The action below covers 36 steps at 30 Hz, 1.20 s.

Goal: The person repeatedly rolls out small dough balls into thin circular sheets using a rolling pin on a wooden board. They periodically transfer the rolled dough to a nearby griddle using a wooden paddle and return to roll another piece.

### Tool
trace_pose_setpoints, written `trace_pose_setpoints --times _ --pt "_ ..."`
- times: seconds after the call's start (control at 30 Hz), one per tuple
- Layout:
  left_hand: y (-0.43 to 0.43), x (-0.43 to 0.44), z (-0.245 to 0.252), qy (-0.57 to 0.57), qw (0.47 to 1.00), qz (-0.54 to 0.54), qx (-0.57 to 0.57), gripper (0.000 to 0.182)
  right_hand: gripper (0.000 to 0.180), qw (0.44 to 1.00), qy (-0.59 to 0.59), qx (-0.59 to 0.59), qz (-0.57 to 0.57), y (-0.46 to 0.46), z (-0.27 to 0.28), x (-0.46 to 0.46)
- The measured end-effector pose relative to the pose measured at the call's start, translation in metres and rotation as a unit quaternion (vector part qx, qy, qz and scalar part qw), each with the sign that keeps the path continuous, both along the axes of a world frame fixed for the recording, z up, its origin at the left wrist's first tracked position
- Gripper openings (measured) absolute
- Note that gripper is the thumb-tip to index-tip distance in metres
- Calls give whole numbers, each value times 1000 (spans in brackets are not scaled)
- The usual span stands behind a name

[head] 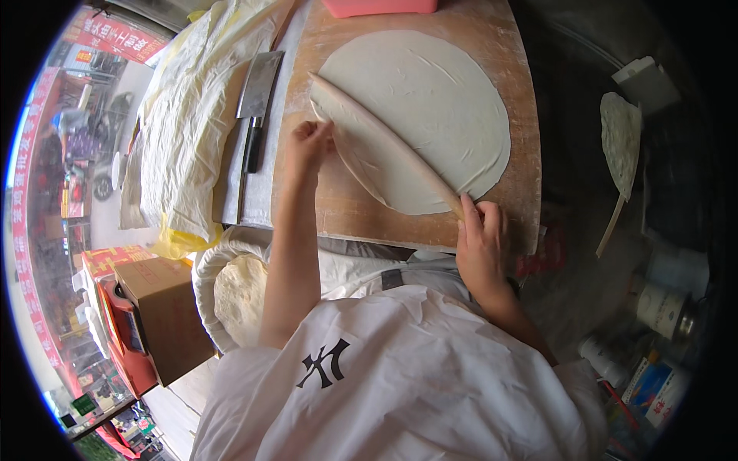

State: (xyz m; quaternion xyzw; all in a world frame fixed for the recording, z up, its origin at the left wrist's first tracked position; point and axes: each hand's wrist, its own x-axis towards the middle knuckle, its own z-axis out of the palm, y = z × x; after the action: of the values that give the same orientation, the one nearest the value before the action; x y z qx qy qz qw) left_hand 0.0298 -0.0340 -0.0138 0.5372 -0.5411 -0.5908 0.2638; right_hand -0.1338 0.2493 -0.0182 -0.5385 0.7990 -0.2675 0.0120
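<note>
A large round sheet of rolled dough (pixel 426 109) lies flat on a floured wooden board (pixel 346 213). Across its left part, slanting from upper left to lower right, rests a long tapered wooden rolling pin (pixel 386 135). My right hand (pixel 483 233) grips the pin's lower right end near the board's front edge. At the sheet's left edge is my left hand (pixel 311 138), fingers curled and slightly blurred, below the pin's upper left end. Whether those fingers pinch the dough's rim, I cannot tell.
Left of the board lies a cleaver (pixel 256 104) beside a cloth-covered heap (pixel 190 115). A cloth-lined container of dough (pixel 242 294) and a cardboard box (pixel 164 317) stand at the lower left. A pink container (pixel 377 7) sits at the board's far edge.
</note>
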Motion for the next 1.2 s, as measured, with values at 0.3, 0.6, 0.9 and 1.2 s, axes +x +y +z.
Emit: trace_pose_setpoints --times 0.3,0.6,0.9,1.2 --pt "11 -13 -4 -178 668 -451 -564 70 41 978 -162 -73 106 2 5 10" --pt "0 -46 -18 -184 719 -380 -552 78 42 995 -84 -50 4 10 7 1" --pt "110 -217 53 130 825 -406 -372 25 21 968 186 -102 -132 -39 -40 -174" --pt "26 70 -15 -242 789 -124 -551 47 27 988 133 -48 64 -19 -6 -163"
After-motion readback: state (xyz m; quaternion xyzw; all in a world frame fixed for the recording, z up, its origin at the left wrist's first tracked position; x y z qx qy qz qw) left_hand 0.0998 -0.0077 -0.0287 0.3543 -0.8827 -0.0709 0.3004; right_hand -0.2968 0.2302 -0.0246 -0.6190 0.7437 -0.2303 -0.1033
